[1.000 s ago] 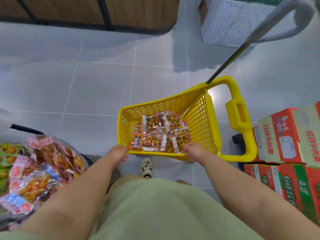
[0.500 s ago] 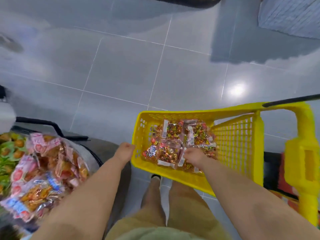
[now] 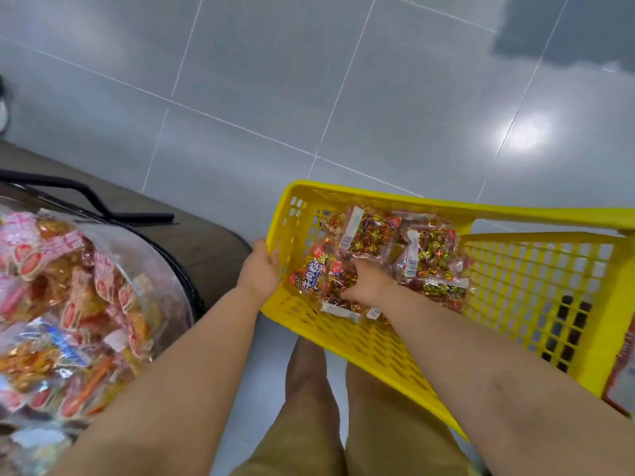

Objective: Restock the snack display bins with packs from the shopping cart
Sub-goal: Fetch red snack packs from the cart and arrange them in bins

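Note:
A yellow plastic shopping cart basket (image 3: 515, 280) stands on the floor in front of me. Several clear snack packs (image 3: 367, 231) filled with red and gold wrapped sweets lie in its left end. My left hand (image 3: 259, 271) grips the basket's left rim. My right hand (image 3: 369, 281) reaches down inside the basket, fingers pressed onto the near snack pack (image 3: 314, 269); whether it has closed on a pack I cannot tell. A round clear display bin (image 3: 161, 269) heaped with pink and orange snack packs sits at the far left.
Grey floor tiles (image 3: 309, 80) spread beyond the cart. The bin rests on a brown stand (image 3: 206, 238) with a black bar (image 3: 86, 194). A red carton edge (image 3: 622, 372) shows at the right border. My legs in tan shorts are below.
The view has tilted down and closer to the cart. My left hand has closed on the basket's rim. My right hand has moved from the near rim deeper in, onto the packs.

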{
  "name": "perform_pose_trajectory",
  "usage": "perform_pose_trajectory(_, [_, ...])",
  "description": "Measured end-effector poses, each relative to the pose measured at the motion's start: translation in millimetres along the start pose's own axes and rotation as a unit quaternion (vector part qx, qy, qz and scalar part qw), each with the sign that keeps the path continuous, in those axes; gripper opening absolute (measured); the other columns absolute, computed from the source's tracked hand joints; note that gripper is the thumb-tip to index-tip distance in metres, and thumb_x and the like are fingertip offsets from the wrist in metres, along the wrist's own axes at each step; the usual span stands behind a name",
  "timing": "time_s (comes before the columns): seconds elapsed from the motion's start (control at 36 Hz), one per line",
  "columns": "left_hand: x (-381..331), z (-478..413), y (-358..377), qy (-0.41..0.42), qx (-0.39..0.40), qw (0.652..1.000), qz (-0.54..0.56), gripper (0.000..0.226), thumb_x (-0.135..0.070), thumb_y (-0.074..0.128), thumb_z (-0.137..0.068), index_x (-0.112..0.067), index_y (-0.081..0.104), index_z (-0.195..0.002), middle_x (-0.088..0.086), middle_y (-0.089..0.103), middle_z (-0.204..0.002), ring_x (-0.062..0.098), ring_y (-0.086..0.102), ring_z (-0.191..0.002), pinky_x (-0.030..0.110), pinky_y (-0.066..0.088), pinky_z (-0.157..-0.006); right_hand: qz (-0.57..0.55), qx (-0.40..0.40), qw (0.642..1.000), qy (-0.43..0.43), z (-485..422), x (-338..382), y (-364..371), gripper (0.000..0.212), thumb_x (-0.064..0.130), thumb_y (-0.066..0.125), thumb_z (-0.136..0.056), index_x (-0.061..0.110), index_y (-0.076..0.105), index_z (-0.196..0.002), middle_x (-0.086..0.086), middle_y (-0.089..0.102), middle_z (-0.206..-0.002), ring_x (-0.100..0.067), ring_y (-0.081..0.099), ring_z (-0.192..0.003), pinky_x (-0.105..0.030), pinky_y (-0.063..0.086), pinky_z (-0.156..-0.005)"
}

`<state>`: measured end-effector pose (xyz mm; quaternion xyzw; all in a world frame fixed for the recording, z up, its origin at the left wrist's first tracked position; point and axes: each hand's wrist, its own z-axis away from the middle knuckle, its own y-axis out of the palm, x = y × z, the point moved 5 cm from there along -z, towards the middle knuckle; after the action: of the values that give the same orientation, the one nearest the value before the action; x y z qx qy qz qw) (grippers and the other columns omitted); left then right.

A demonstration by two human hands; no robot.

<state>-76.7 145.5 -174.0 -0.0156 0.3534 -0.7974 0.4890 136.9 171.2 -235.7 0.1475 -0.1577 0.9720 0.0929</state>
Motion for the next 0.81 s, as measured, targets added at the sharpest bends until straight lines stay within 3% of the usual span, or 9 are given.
perform_pose_trajectory(0.08, [-1, 0, 0, 0.01, -0.003, 1.0, 0.011, 0.025, -0.024, 0.036, -0.104, -0.001, 0.043, -0.108, 0.025, 0.057, -0.101, 0.036, 0.056, -0.091, 0.039, 0.041, -0.074, 0.104, -0.004, 0.995, -0.004, -2, -1, 1, 0.102, 0.049, 0.073, -0.074, 0.016, 0.014, -0.15, -0.007, 0.016, -0.157, -0.028, 0.021, -0.142, -0.043, 0.025, -0.114])
perform_pose_trajectory(0.19, [-3, 1, 0, 0.012, -0.004, 1.0, 0.009, 0.016, -0.023, 0.036, -0.104, -0.007, 0.039, -0.101, 0.024, 0.057, -0.097, 0.038, 0.056, -0.09, 0.039, 0.038, -0.069, 0.149, -0.04, 0.988, -0.007, 5, 2, -7, 0.094, 0.051, 0.071, -0.076, 0.018, 0.021, -0.149, -0.008, 0.031, -0.151, -0.031, 0.035, -0.135, -0.043, 0.037, -0.106])
perform_pose_trajectory(0.36, [-8, 5, -4, -0.035, 0.029, 0.999, 0.031, 0.021, -0.028, 0.036, -0.104, -0.008, 0.042, -0.107, 0.024, 0.058, -0.111, 0.033, 0.056, -0.097, 0.035, 0.039, -0.077, 0.174, -0.032, 0.983, -0.054, 32, -2, -16, 0.041, 0.043, 0.062, -0.087, 0.018, 0.055, -0.118, -0.007, 0.06, -0.115, -0.027, 0.057, -0.107, -0.035, 0.049, -0.083])
perform_pose_trajectory(0.42, [-12, 11, -6, -0.048, 0.025, 0.997, 0.049, 0.028, -0.033, 0.041, -0.102, -0.007, 0.045, -0.108, 0.022, 0.058, -0.112, 0.033, 0.057, -0.099, 0.036, 0.042, -0.08, 0.083, -0.028, 0.994, -0.065, 42, -8, -21, 0.024, 0.04, 0.061, -0.089, 0.018, 0.057, -0.099, -0.003, 0.059, -0.097, -0.025, 0.058, -0.1, -0.032, 0.045, -0.076])
perform_pose_trajectory(0.47, [-18, 18, -15, -0.021, -0.046, 0.998, 0.044, 0.041, -0.036, 0.05, -0.098, 0.001, 0.051, -0.117, 0.021, 0.057, -0.115, 0.036, 0.055, -0.109, 0.042, 0.045, -0.09, -0.088, -0.047, 0.994, -0.045, 53, -15, -31, 0.021, 0.035, 0.065, -0.088, 0.016, 0.061, -0.095, 0.004, 0.055, -0.087, -0.021, 0.057, -0.092, -0.027, 0.042, -0.072])
perform_pose_trajectory(0.56, [-35, 38, -27, 0.046, -0.171, 0.983, 0.053, 0.045, -0.032, 0.059, -0.093, 0.001, 0.055, -0.123, 0.018, 0.055, -0.121, 0.031, 0.048, -0.118, 0.039, 0.038, -0.1, -0.313, -0.066, 0.947, -0.015, 69, -18, -48, 0.013, 0.035, 0.07, -0.083, 0.026, 0.061, -0.083, 0.012, 0.055, -0.081, -0.008, 0.056, -0.079, -0.021, 0.042, -0.062])
perform_pose_trajectory(0.64, [-47, 50, -10, 0.024, -0.066, 0.973, 0.219, 0.022, -0.037, 0.057, -0.094, -0.018, 0.061, -0.103, 0.004, 0.063, -0.108, 0.018, 0.058, -0.103, 0.021, 0.044, -0.08, -0.411, -0.051, 0.91, -0.026, 79, -6, -57, 0.015, 0.037, 0.073, -0.08, 0.034, 0.059, -0.085, 0.018, 0.058, -0.09, 0.003, 0.055, -0.082, -0.009, 0.044, -0.05])
perform_pose_trajectory(0.72, [-55, 57, 15, -0.04, 0.089, 0.928, 0.359, 0.012, -0.034, 0.059, -0.093, -0.025, 0.066, -0.099, 0.002, 0.073, -0.103, 0.017, 0.068, -0.095, 0.03, 0.053, -0.081, -0.412, -0.048, 0.909, -0.038, 80, 8, -59, 0.013, 0.04, 0.073, -0.079, 0.034, 0.062, -0.082, 0.015, 0.061, -0.085, 0.001, 0.057, -0.076, -0.004, 0.039, -0.043])
perform_pose_trajectory(0.81, [-55, 57, 26, -0.071, 0.126, 0.884, 0.445, 0.02, -0.025, 0.063, -0.091, -0.018, 0.066, -0.11, 0.003, 0.075, -0.1, 0.02, 0.072, -0.092, 0.035, 0.058, -0.075, -0.407, -0.033, 0.912, -0.045, 78, 17, -55, 0.014, 0.043, 0.071, -0.08, 0.032, 0.061, -0.083, 0.019, 0.057, -0.078, 0.006, 0.057, -0.068, -0.009, 0.041, -0.048])
